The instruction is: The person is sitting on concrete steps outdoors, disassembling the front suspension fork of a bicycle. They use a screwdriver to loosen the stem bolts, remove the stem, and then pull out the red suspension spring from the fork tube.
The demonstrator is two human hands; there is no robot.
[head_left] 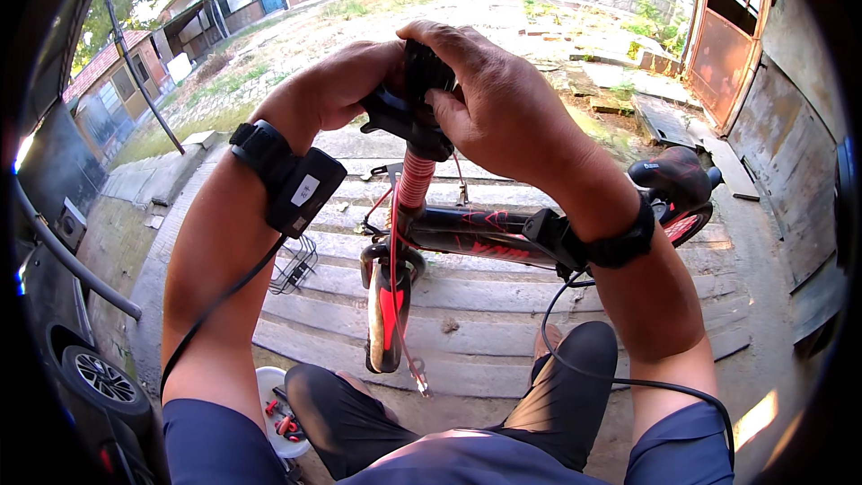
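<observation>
Slabs [503,332] underlie the crosswise bicycle [476,224], saddle [669,175] rightward — right fingers [449,40] clasp handlebar [422,72] — left hand's [353,79] grip unclear.

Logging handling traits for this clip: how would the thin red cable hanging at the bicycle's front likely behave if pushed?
The thin red cable is probably flexible, since it curves as it hangs from the bicycle. Being slim, it's likely light. The small metal piece at its lower end seems free, so it may swing.

A bare right hand [498,90] masks part of a black bicycle fitting [424,70] — fingertips of the bare left hand [357,81] hidden — while red-and-black objects [285,422] in a round white bucket [269,379] are too small to identify.
</observation>
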